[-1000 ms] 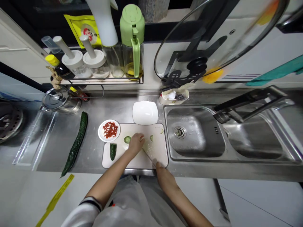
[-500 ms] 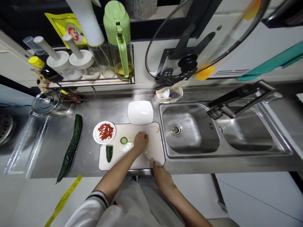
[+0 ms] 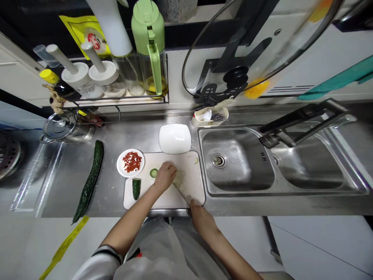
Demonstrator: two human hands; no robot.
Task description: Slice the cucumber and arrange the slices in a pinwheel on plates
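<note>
A pale cutting board [image 3: 189,184] lies on the steel counter in front of me. My left hand [image 3: 164,175] rests curled on the board, fingers bunched over pale cucumber pieces I cannot see well. My right hand [image 3: 201,216] grips the handle of a knife [image 3: 181,189] at the board's near right corner, its blade running up toward my left hand. A round cucumber slice [image 3: 153,173] lies just left of my left hand. A short cucumber end [image 3: 136,188] sits at the board's left. A small slice [image 3: 196,160] lies at the far right corner.
A small plate of red goji berries [image 3: 131,162] and an empty white dish [image 3: 175,138] border the board. A whole cucumber [image 3: 89,180] lies to the left. The sink [image 3: 237,163] is to the right, with a condiment rack [image 3: 116,83] and a glass lid [image 3: 250,42] behind.
My left hand slid to the right along the board half a second ago and has come back left, beside the round slice. My right hand has stayed at the board's near corner with the knife.
</note>
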